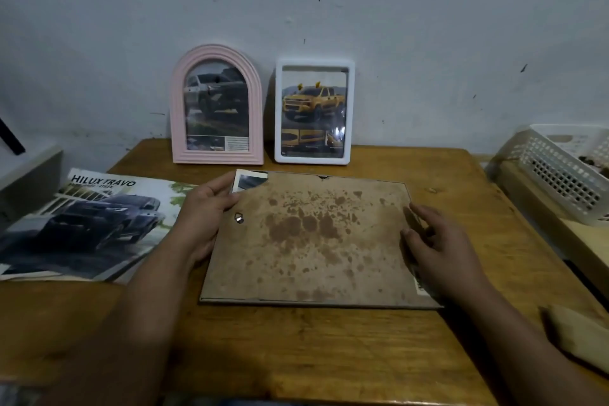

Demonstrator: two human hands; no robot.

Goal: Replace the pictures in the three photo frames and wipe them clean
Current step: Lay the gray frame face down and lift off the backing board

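Third frame, back side up
Your left hand grips the stained backing board; right hand fingers rest loosely apart on its edge. Next, judge: lift the board free.

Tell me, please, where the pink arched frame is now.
In the head view, the pink arched frame stands upright at the table's back edge against the wall, left of centre, beside the white frame.
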